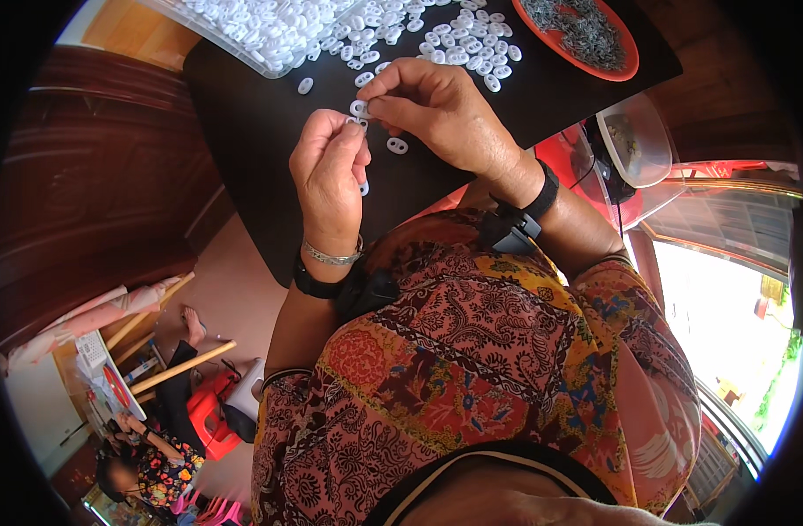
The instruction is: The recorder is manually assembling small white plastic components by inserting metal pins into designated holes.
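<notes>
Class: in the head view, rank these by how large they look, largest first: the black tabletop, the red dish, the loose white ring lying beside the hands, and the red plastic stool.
1. black tabletop
2. red dish
3. red plastic stool, though it stands farther off, so its true size is unsure
4. loose white ring

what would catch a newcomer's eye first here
First, the two hands meeting over the black table: the right hand pinches a small white ring against the fingertips of the left hand. Beyond them lies a heap of white rings, with a red plate of dark small bits at the top right.
</notes>
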Motion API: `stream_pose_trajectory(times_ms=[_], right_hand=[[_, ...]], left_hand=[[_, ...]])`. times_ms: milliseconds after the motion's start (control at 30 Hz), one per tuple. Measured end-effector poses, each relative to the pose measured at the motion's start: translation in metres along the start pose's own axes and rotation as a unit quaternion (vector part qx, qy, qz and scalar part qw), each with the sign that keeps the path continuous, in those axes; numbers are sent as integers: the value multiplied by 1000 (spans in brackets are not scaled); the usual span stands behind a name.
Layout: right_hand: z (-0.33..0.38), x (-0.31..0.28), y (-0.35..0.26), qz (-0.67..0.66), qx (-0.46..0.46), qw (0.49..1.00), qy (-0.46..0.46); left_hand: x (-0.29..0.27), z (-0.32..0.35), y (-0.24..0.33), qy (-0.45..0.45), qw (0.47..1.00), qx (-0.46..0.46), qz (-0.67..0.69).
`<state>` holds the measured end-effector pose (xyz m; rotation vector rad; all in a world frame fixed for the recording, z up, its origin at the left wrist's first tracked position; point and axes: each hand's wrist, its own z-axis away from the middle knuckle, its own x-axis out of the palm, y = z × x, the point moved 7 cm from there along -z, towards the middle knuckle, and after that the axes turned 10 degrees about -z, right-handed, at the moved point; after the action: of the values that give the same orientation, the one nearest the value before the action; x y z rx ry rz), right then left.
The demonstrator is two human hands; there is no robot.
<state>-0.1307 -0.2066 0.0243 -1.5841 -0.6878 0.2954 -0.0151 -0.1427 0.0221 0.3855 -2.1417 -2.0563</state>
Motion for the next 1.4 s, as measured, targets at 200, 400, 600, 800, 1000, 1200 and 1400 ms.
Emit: stream_pose_trajectory(times_ms=[200,400,600,800,1000,1200,1400], right_hand=[[-1,1,-3,5,-33,999,-1],[-2,1,3,-25,2,1000,-17],[2,6,-8,45,-22,999,-8],[8,12,-11,72,-96,992,-22],[9,13,-18,131,-84,988,-21],[14,9,-15,54,-45,997,-36],[18,7,-19,-159,-48,984,-58]], left_hand=[[1,0,-1,-8,1000,-7,-8],[0,0,-3,-8,1000,-10,-2],[-1,1,-3,5,1000,-15,12],[-3,1,-5,12,998,-52,35],[-2,1,-4,2,998,-57,15],[3,3,5,-45,999,-4,-14],[9,9,21,-92,993,60,-33]])
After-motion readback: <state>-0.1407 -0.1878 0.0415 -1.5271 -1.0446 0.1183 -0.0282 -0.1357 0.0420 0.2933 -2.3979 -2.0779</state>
